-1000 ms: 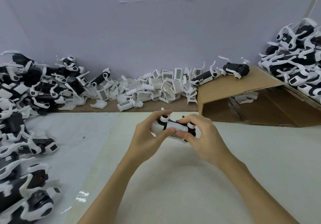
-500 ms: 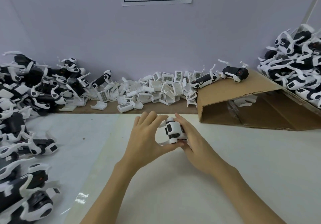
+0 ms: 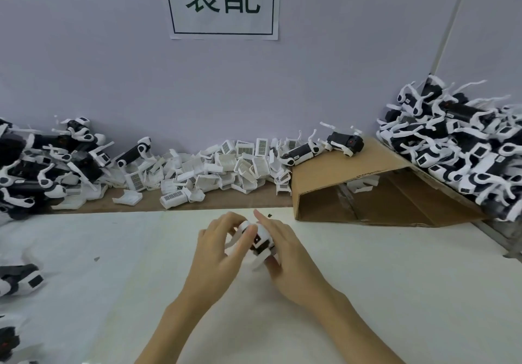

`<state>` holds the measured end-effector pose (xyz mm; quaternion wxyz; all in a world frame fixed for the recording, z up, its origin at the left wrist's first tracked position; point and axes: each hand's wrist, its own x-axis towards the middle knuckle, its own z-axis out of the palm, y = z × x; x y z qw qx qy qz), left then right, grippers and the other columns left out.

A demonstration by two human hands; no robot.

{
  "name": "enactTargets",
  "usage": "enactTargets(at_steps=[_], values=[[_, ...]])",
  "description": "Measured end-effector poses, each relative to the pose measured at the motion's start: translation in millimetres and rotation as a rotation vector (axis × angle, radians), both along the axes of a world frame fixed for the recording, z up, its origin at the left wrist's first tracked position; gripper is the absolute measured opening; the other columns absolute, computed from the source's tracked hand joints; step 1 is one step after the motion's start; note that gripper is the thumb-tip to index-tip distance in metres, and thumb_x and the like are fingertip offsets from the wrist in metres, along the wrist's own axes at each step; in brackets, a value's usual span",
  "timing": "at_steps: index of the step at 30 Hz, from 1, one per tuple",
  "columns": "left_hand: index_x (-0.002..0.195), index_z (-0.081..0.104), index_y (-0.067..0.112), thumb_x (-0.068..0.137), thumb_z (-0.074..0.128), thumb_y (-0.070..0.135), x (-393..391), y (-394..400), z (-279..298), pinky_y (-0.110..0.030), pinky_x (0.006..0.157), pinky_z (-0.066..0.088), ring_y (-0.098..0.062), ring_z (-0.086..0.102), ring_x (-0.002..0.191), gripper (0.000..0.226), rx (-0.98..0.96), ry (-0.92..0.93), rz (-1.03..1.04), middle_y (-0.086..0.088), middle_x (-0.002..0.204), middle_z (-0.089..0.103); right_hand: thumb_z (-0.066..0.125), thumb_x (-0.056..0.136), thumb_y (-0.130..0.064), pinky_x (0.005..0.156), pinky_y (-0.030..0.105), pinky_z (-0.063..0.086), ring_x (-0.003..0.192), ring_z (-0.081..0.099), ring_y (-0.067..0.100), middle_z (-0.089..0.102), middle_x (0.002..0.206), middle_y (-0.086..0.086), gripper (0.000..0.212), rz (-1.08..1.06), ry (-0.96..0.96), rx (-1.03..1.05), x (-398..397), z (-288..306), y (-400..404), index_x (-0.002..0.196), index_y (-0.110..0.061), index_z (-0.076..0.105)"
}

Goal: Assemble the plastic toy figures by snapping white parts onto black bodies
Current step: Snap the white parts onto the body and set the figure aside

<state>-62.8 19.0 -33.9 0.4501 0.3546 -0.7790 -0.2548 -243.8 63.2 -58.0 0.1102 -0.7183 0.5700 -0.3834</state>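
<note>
Both hands hold one toy figure just above the white table, near its middle. The figure is a black body with white parts on it, seen end-on and partly hidden by fingers. My left hand grips its left side, thumb across the front. My right hand holds its right side with fingers curled under it. A heap of loose white parts lies along the back wall.
Piles of black-and-white figures lie at the left and on the right. A folded cardboard sheet stands at the back right with two figures on top. More figures lie at the left edge.
The figure was turned from lying sideways to end-on between the hands. My view has tilted upward, showing more of the wall sign.
</note>
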Motion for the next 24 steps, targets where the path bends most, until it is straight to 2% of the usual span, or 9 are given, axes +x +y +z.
enactTargets(at_steps=[3, 6, 10, 13, 16, 18, 20, 22, 24], values=[[0.093, 0.067, 0.033, 0.103, 0.047, 0.059, -1, -4, -1, -0.033, 0.076, 0.049, -0.016, 0.070, 0.091, 0.034, 0.066, 0.113, -0.006, 0.009, 0.093, 0.072, 0.063, 0.102, -0.017, 0.116, 0.026, 0.040, 0.136, 0.042, 0.002, 0.042, 0.146, -0.018, 0.076, -0.041, -0.046, 0.018, 2, -4, 1, 0.158, -0.046, 0.021], [0.102, 0.069, 0.032, 0.097, 0.042, 0.073, 5, -8, -2, -0.035, 0.077, 0.052, -0.014, 0.068, 0.093, 0.050, 0.157, 0.167, -0.005, 0.010, 0.098, 0.074, 0.066, 0.101, -0.034, 0.105, 0.024, 0.047, 0.125, 0.048, 0.002, 0.049, 0.131, -0.019, 0.048, -0.127, -0.104, -0.085, 4, 0, 0, 0.143, -0.039, 0.044], [0.105, 0.070, 0.032, 0.084, 0.079, 0.066, 6, -11, -3, -0.035, 0.081, 0.057, -0.012, 0.071, 0.087, 0.042, 0.238, 0.140, -0.005, 0.009, 0.097, 0.077, 0.064, 0.094, -0.058, 0.096, 0.017, 0.046, 0.118, 0.051, 0.004, 0.051, 0.120, -0.022, 0.044, -0.155, -0.067, -0.146, 3, -1, -1, 0.135, -0.042, 0.058], [0.107, 0.076, 0.023, 0.083, 0.082, 0.063, 13, -17, 0, -0.044, 0.087, 0.056, -0.020, 0.075, 0.088, 0.048, 0.445, 0.266, -0.065, -0.002, 0.098, 0.079, 0.057, 0.094, -0.067, 0.094, 0.021, 0.052, 0.113, 0.061, 0.003, 0.056, 0.128, -0.017, 0.044, 0.008, -0.376, 0.202, 2, 4, 1, 0.134, -0.049, 0.057], [0.107, 0.078, 0.030, 0.086, 0.079, 0.056, 21, -22, -2, -0.043, 0.091, 0.052, -0.019, 0.074, 0.094, 0.034, 0.503, 0.293, -0.114, -0.004, 0.100, 0.080, 0.063, 0.094, -0.060, 0.098, 0.043, 0.059, 0.101, 0.073, 0.018, 0.074, 0.114, 0.003, 0.044, 0.105, -0.552, 0.355, 4, 10, 3, 0.131, -0.036, 0.064], [0.109, 0.078, 0.039, 0.087, 0.077, 0.059, 19, -24, -6, -0.036, 0.089, 0.050, -0.011, 0.073, 0.095, 0.029, 0.518, 0.318, -0.106, 0.002, 0.103, 0.080, 0.070, 0.091, -0.054, 0.095, 0.046, 0.060, 0.092, 0.074, 0.025, 0.075, 0.103, 0.009, 0.049, 0.104, -0.628, 0.363, 1, 18, 3, 0.128, -0.021, 0.068], [0.126, 0.068, 0.042, 0.096, 0.064, 0.060, 13, -29, -8, -0.036, 0.090, 0.050, -0.012, 0.070, 0.109, 0.035, 0.563, 0.368, -0.052, 0.007, 0.118, 0.076, 0.077, 0.087, -0.048, 0.086, 0.045, 0.063, 0.086, 0.071, 0.027, 0.071, 0.097, 0.014, 0.053, 0.092, -0.814, 0.350, -15, 40, -3, 0.120, -0.007, 0.071], [0.136, 0.060, 0.026, 0.106, 0.043, 0.048, 7, -40, -8, -0.049, 0.093, 0.051, -0.027, 0.064, 0.125, 0.041, 0.611, 0.449, -0.015, -0.002, 0.130, 0.069, 0.080, 0.085, -0.047, 0.077, 0.040, 0.063, 0.086, 0.071, 0.027, 0.073, 0.097, 0.017, 0.049, 0.067, -1.036, 0.258, -48, 81, -9, 0.109, -0.005, 0.078], [0.127, 0.067, 0.018, 0.107, 0.039, 0.045, 5, -48, -11, -0.052, 0.088, 0.054, -0.035, 0.066, 0.119, 0.043, 0.629, 0.469, 0.010, -0.012, 0.127, 0.071, 0.074, 0.092, -0.042, 0.074, 0.033, 0.064, 0.086, 0.070, 0.023, 0.071, 0.111, 0.020, 0.044, 0.034, -1.326, 0.070, -95, 135, -16, 0.116, -0.005, 0.076]])
